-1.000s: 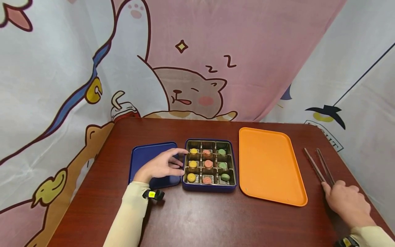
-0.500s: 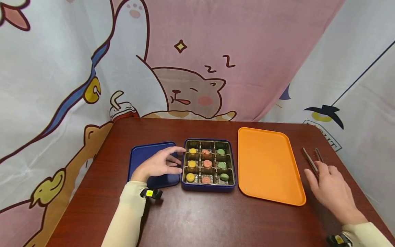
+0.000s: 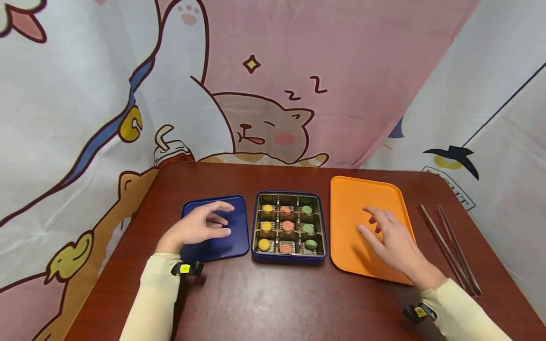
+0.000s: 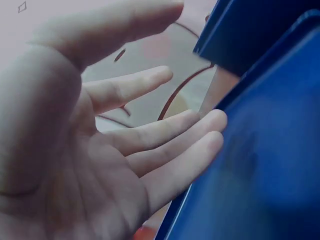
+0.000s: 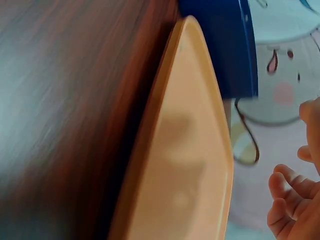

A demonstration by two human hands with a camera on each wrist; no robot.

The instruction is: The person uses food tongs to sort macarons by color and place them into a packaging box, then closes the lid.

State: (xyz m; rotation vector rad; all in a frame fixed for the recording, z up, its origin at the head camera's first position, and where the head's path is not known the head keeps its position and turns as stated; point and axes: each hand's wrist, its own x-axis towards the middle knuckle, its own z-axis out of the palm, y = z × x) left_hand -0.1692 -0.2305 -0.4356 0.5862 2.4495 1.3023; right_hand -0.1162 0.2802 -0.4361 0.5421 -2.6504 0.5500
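Note:
My left hand (image 3: 198,227) hovers over the blue lid (image 3: 234,241), its fingers loosely curved and holding nothing. In the left wrist view its fingers spread beside the lid's edge. Above the orange tray (image 3: 347,199) hangs my right hand (image 3: 394,241), also with nothing in it and its fingers relaxed. Between the two hands stands a blue tin (image 3: 290,259) with a gold divided insert. Its compartments hold yellow macarons (image 3: 264,245) on the left, pink macarons (image 3: 288,226) in the middle and green macarons (image 3: 311,244) on the right. Metal tongs (image 3: 461,252) lie on the table, right of the tray.
A dark red-brown table (image 3: 281,303) carries everything. Behind it and along both sides hangs a curtain (image 3: 341,57) printed with cartoon animals. The tin stands close between the lid and the tray.
My right hand has let go of the tongs, leaving them on the table, and moved left over the tray. The left hand has drawn back left from the tin's edge.

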